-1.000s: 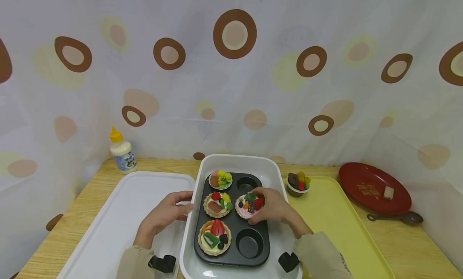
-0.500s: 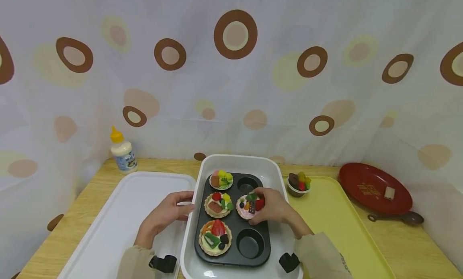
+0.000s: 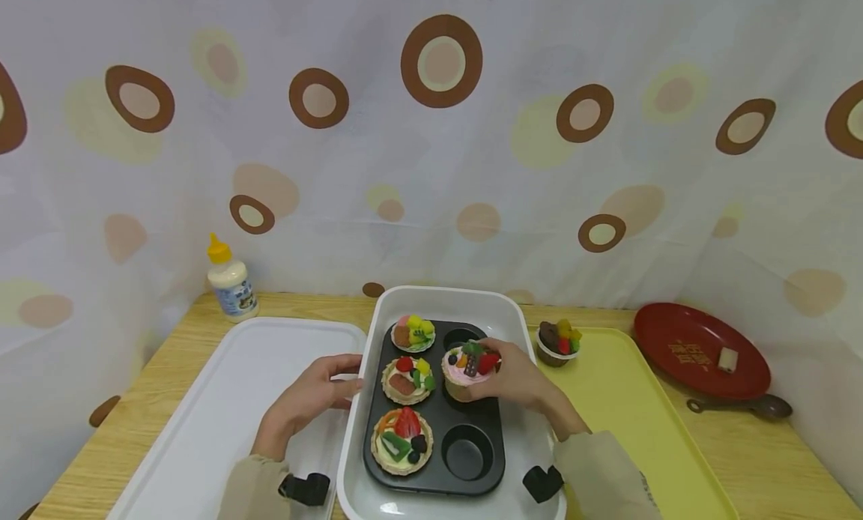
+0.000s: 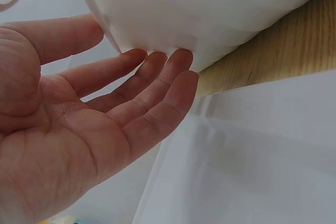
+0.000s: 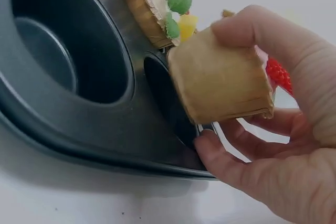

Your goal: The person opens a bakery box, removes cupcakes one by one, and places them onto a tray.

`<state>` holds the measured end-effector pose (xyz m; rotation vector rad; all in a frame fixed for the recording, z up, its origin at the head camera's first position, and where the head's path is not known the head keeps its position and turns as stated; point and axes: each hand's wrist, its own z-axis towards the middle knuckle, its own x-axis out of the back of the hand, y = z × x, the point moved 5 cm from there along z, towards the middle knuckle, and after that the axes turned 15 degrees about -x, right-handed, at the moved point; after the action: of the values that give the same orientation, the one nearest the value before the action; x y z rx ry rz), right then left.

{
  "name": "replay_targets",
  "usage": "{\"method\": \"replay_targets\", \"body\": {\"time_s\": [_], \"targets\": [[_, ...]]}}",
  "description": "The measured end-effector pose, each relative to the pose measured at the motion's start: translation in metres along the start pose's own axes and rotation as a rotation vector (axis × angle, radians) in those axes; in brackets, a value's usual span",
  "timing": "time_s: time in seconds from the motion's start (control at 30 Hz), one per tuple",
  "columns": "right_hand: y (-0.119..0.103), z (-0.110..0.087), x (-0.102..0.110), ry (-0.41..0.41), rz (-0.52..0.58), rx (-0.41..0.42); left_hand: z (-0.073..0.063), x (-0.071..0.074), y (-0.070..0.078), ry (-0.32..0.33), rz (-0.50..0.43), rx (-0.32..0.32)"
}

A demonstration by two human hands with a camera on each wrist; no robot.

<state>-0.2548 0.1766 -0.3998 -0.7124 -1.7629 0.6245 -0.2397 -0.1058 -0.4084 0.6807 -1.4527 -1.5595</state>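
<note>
My right hand (image 3: 515,378) grips a toy cupcake (image 3: 465,374) with pink cream and fruit on top, thumb and fingers around its side. In the right wrist view its pale brown base (image 5: 220,80) is lifted over a round cup of the dark muffin tin (image 3: 472,479). Three other fruit-topped treats sit in the tin's left column: a small one (image 3: 413,333), a tart (image 3: 408,380) and a larger tart (image 3: 402,440). The tin lies in a deep white tray (image 3: 350,460). My left hand (image 3: 313,396) touches that tray's left outer wall with loosely bent fingers, thumb at the rim.
A flat white tray (image 3: 222,400) lies left, with a yellow-capped bottle (image 3: 234,284) behind it. To the right, a chocolate cupcake (image 3: 557,344) stands on a yellow tray (image 3: 620,407). Beyond are a red plate (image 3: 688,333) with a small beige block (image 3: 727,360) and a dark spoon (image 3: 768,407).
My right hand has lifted the pink cupcake out of the tin's right middle cup, so its side now shows. The left hand stays at the deep tray's wall.
</note>
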Motion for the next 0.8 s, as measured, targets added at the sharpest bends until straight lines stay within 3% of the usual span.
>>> {"method": "replay_targets", "body": {"time_s": [0.4, 0.8], "targets": [[-0.010, -0.011, 0.007, -0.053, 0.073, -0.063, 0.001, 0.000, -0.001, -0.007, -0.010, 0.006], [-0.027, -0.020, 0.046, -0.059, 0.077, 0.032, 0.000, 0.000, -0.002, -0.009, -0.011, -0.010]]}}
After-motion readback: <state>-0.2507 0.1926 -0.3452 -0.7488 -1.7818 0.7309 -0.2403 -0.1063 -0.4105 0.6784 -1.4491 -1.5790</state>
